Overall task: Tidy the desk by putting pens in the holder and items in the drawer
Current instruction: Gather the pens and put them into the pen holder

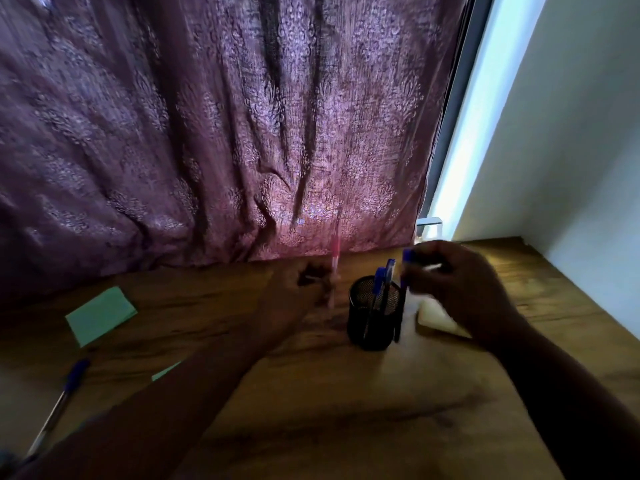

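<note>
- The wooden counter (311,410) runs up to a purple patterned curtain (214,126) at the back, with a pale wall (571,150) on the right.
- A black mesh pen holder (375,315) stands upright near the middle of the counter, between the two hands.
- Two blue-capped pens (382,282) stand inside the holder, leaning a little to the right, their caps above the rim.
- The right hand (460,289) hovers just right of the holder, fingers curled closed around a blue-capped pen (406,271). That pen hangs nearly upright along the outside of the holder's right wall; its lower end reaches down beside the holder, and whether it touches the counter cannot be told.
- The left hand (304,285) is stretched out to the left of the holder, fingers closed on a red pen (335,258) that points almost straight up in front of the curtain. The picture is blurred here, so the exact grip is unclear.
- A pale, whitish object (434,318) lies on the counter just right of the holder, partly hidden under the right hand; what it is cannot be told.
- A green pad of sticky notes (100,315) lies flat far to the left.
- A second green slip (166,370) shows beside the left forearm, mostly covered by it.
- A loose blue-capped ballpoint (60,403) lies slantwise near the left edge of the counter, well apart from the holder.
</note>
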The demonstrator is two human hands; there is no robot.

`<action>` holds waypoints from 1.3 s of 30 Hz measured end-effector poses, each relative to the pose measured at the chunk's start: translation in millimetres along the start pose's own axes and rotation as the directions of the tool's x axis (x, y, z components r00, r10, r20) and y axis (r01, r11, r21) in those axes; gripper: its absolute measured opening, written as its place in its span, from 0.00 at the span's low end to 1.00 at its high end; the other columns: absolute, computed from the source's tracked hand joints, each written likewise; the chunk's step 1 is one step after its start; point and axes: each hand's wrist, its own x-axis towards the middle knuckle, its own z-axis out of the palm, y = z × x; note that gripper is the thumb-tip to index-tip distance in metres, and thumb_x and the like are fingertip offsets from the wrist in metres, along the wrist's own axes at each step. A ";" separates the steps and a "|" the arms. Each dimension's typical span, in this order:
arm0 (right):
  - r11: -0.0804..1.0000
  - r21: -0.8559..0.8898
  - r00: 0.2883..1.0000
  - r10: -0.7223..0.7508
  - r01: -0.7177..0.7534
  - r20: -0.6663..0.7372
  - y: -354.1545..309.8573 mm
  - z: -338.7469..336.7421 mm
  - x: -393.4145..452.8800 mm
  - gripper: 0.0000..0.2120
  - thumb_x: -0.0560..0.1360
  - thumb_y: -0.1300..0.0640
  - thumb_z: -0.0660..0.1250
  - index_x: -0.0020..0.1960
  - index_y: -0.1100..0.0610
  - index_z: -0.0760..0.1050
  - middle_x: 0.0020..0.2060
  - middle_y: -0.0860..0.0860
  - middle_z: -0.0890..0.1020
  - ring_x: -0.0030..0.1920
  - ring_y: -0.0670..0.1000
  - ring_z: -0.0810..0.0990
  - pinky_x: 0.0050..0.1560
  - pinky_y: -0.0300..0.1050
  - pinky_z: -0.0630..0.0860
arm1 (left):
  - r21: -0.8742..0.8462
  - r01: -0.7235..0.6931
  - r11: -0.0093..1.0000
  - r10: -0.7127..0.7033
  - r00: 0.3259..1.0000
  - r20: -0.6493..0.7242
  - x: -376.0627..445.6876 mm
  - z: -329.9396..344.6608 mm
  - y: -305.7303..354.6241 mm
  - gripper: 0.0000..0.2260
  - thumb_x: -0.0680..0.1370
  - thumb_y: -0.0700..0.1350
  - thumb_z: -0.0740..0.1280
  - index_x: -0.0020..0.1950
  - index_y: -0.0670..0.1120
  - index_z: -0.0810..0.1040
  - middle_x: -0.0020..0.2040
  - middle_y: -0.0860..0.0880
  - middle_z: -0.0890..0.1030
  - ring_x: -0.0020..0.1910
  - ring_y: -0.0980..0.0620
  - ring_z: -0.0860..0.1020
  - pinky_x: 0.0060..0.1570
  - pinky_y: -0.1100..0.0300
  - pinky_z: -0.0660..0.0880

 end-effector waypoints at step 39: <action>0.969 -0.179 0.961 -0.121 0.168 0.249 -8.3 111.5 -28.0 0.08 0.71 0.60 0.70 0.42 0.47 0.78 0.32 0.38 0.77 0.32 0.36 0.75 0.34 0.29 0.67 | 0.465 0.221 0.857 -0.216 0.974 -0.065 -53.7 -78.9 6.8 0.05 0.75 0.40 0.71 0.50 0.45 0.80 0.40 0.56 0.79 0.33 0.70 0.76 0.35 0.76 0.70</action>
